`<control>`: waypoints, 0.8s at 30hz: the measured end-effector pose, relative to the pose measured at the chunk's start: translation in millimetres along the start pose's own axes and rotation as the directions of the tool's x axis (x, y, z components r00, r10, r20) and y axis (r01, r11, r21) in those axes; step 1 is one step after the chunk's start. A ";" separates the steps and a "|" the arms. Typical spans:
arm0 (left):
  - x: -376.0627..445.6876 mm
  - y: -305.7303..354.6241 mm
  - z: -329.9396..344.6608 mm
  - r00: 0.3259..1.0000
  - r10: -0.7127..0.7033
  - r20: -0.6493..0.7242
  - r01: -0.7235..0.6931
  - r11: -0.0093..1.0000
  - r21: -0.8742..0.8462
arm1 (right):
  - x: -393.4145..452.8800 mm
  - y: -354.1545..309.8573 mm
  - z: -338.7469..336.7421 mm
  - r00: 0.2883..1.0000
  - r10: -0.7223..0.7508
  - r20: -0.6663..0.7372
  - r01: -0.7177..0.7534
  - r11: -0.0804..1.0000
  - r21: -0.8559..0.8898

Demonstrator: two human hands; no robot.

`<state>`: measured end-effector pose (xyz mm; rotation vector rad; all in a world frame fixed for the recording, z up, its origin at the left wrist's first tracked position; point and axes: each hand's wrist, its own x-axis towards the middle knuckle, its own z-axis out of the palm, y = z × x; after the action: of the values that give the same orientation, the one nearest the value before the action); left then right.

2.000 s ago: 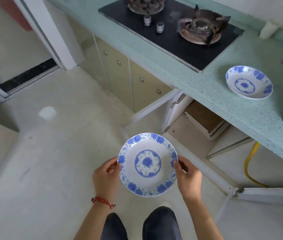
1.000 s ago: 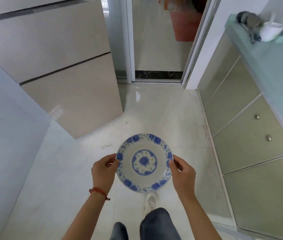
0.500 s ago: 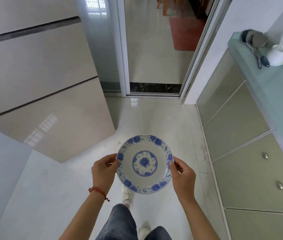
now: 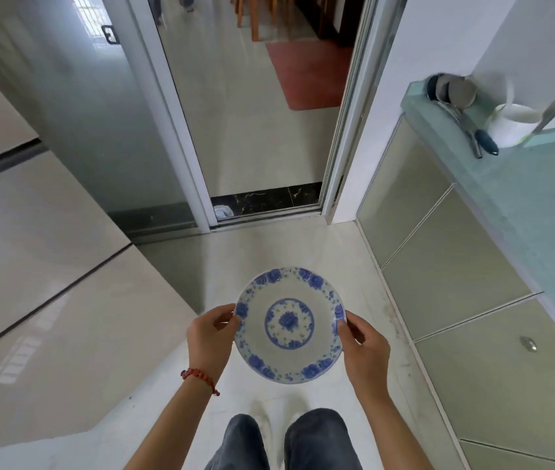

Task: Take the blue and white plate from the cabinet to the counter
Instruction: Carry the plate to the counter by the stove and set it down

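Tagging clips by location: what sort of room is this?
Likely a home kitchen: a green counter over cabinet doors, utensils on top, and both hands holding a blue and white plate near a sliding glass door.

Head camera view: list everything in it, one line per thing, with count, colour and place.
plate: one, blue and white, held over the floor, centre
counter: one, pale green, right
cabinet doors: several, pale green, under the counter
utensils: count unclear, metal with one dark handle, far end of counter
cup: one, white, beside the utensils
doorway: one, white frame, ahead
rug: one, red, beyond the doorway
bracelet: one, red, left wrist
left hand: grip on the plate's left rim
right hand: grip on the plate's right rim
legs: two, dark trousers, bottom
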<state>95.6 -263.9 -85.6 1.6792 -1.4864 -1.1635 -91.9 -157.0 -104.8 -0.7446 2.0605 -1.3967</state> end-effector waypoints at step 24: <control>158.4 172.3 263.9 0.783 0.266 0.562 -0.360 0.931 0.062 | 205.1 8.9 -104.1 0.802 0.304 -0.514 -0.203 0.949 0.243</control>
<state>-219.6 -422.3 -82.8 1.1606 -2.1748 -1.4275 -309.9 -230.9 -105.3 0.0363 2.2949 -1.7412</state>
